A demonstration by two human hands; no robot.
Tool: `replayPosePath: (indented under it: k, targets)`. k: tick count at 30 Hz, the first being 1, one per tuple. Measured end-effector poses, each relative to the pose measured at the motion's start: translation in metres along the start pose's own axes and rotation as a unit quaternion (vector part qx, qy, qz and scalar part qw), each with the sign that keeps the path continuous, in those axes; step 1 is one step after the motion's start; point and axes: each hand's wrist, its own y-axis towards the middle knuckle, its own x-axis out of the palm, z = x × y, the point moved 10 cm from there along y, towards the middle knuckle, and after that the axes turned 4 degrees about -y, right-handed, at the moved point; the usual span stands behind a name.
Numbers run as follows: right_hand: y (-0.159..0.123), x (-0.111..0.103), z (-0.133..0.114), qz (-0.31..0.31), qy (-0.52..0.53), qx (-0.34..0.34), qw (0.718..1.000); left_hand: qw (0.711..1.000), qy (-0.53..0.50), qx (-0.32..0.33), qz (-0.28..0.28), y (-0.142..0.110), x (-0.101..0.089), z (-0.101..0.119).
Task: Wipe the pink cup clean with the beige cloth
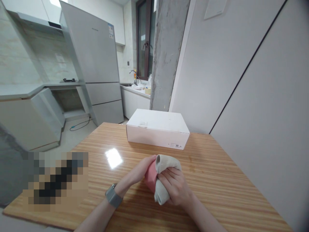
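Note:
Close in front of me, above the wooden table [207, 180], is a smooth pink object [150, 177], mostly covered, so its exact kind cannot be made out. My left hand [141, 167] grips it from the left, fingers around its far side; a grey smartwatch [114, 195] is on that wrist. My right hand [175, 183] is closed on a folded beige cloth [166, 162] and presses it against the right side of the pink object. The cloth bulges out above and below my right fingers. My right fingertips are partly hidden in its folds.
Beyond my hands a closed white box [158, 135] lies on the table. At the table's left is a blurred-out dark item [59, 180]. A white wall [241, 96] borders the right side. A fridge [96, 58] and kitchen counter stand behind.

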Motion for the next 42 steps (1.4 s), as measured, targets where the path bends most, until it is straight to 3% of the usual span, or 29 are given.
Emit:
replayPosePath:
  k: [6, 11, 17, 20, 24, 35, 39, 42]
  targets:
    - [-0.005, 0.002, 0.015, -0.015, -0.022, 0.054, 0.998, 0.999, -0.015, 0.006, 0.033, 0.001, -0.005, -0.018]
    - [-0.011, -0.002, 0.032, -0.004, -0.041, 0.103, 0.994, 0.98, -0.2, -0.022, -0.001, 0.003, 0.01, -0.046]
    - [-0.01, -0.017, 0.013, 0.042, -0.051, 0.008, 0.998, 0.945, -0.321, -0.059, 0.0, 0.007, 0.02, -0.059]
    - [-0.006, -0.016, -0.006, 0.03, -0.03, -0.043, 0.998, 0.942, -0.311, -0.12, -0.033, 0.0, 0.027, -0.06]
    - [-0.004, -0.012, -0.014, 0.019, -0.023, -0.061, 0.998, 0.946, -0.26, -0.181, -0.06, -0.009, 0.032, -0.063]
    - [-0.015, -0.005, 0.019, 0.007, -0.019, 0.021, 1.0, 0.974, -0.204, -0.097, 0.02, 0.0, 0.012, -0.057]
    - [-0.018, -0.005, 0.04, 0.026, 0.011, 0.126, 0.992, 0.977, -0.205, -0.056, 0.004, 0.0, 0.013, -0.051]
    - [-0.02, -0.009, 0.041, 0.039, -0.002, 0.13, 0.991, 0.981, -0.193, -0.027, -0.009, 0.001, 0.016, -0.043]
